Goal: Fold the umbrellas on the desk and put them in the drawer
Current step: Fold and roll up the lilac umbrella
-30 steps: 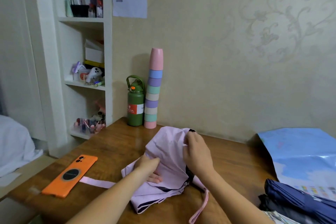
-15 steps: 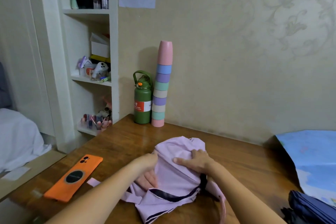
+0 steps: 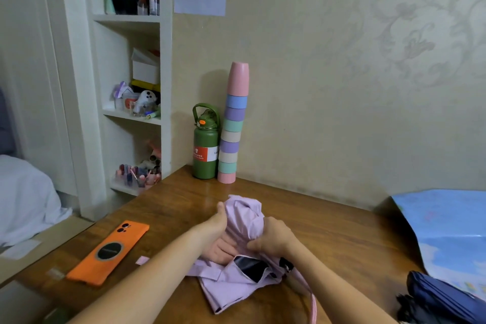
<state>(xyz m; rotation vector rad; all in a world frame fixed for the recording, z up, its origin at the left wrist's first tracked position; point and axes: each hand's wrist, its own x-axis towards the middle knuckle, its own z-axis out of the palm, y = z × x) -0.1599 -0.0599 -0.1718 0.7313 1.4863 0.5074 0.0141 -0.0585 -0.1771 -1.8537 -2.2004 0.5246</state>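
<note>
A collapsed lilac umbrella [image 3: 243,218] lies on the wooden desk [image 3: 328,239] in front of me, its cloth loose and bunched, black lining showing near the bottom. My left hand [image 3: 219,238] grips the bundle from the left, fingers curled under the cloth. My right hand [image 3: 272,236] clutches the cloth from the right, gathering it round the shaft. Its pink wrist strap [image 3: 313,305] trails off the near edge. A dark blue folded umbrella [image 3: 441,297] lies at the lower right. A light blue open umbrella [image 3: 447,221] stands at the right edge.
An orange phone [image 3: 109,252] lies at the left of the desk. A green bottle [image 3: 206,143] and a tall stack of pastel cups [image 3: 232,126] stand against the wall. White shelves [image 3: 131,110] with small items rise at the left. No drawer is in view.
Both hands have drawn the lilac cloth in from a flat spread to a narrower bundle. The right hand went from lying flat on it to clutching it. The view shifted slightly right.
</note>
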